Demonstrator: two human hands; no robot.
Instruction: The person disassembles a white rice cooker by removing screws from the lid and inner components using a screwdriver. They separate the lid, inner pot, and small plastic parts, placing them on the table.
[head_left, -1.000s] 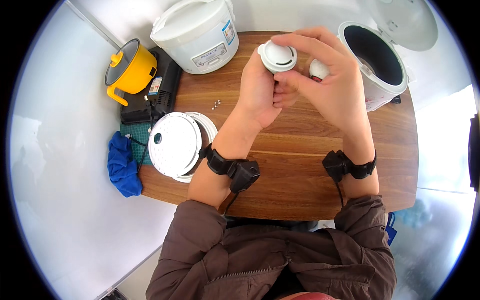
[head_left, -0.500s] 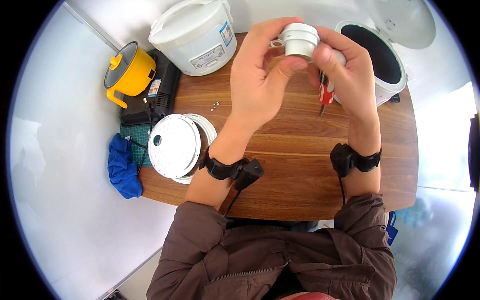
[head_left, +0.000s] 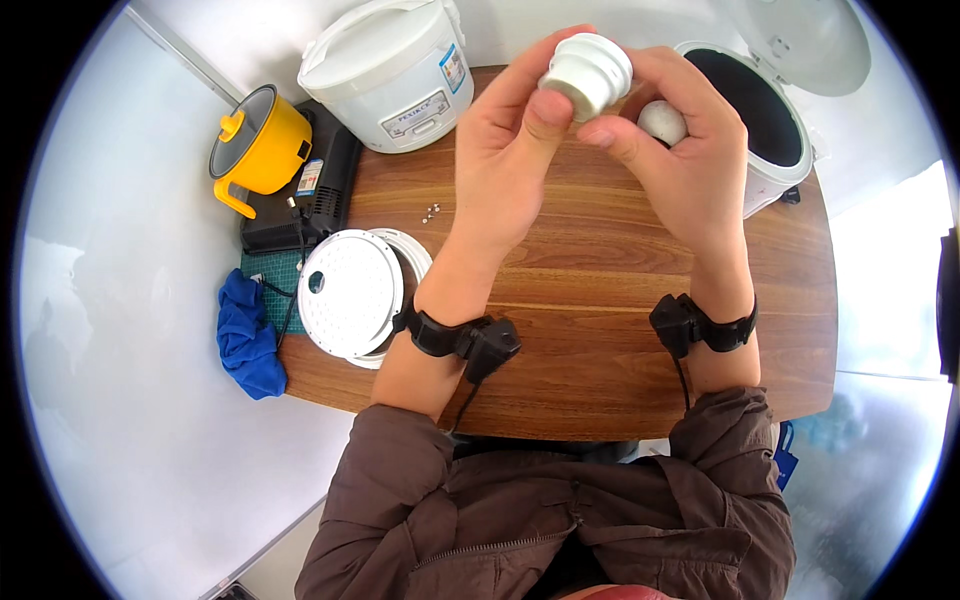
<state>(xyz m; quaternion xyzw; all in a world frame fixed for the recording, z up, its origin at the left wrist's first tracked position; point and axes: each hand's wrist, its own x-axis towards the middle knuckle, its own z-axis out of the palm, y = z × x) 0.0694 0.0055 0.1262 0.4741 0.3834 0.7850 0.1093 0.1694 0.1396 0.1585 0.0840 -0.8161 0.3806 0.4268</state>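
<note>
Raised over the far part of the table, my left hand [head_left: 505,150] is closed on a white stepped plastic cap [head_left: 592,72], round and tilted, with its thumb on the near edge. My right hand [head_left: 690,150] is closed too, and a small greyish-white ball [head_left: 662,123] sits in the curl of its fingers. The right thumb tip reaches close to the cap's lower side; whether it touches, I cannot tell. The right fingertips are partly hidden behind the cap. Nearest the right hand stands an open white rice cooker [head_left: 775,180] with a dark inside.
A white round disc [head_left: 350,290] with a hole lies on a ring-shaped part at the left. Several small screws [head_left: 431,212] are scattered near it. Behind stand a lidded white rice cooker [head_left: 390,85] and a yellow pot [head_left: 262,140] on a black appliance [head_left: 335,170]. A blue cloth [head_left: 247,335] hangs at the edge.
The cap has tilted and shifted slightly left and up in my hands. My right hand has turned, showing more of the ball. The red-handled screwdriver below it is out of sight now.
</note>
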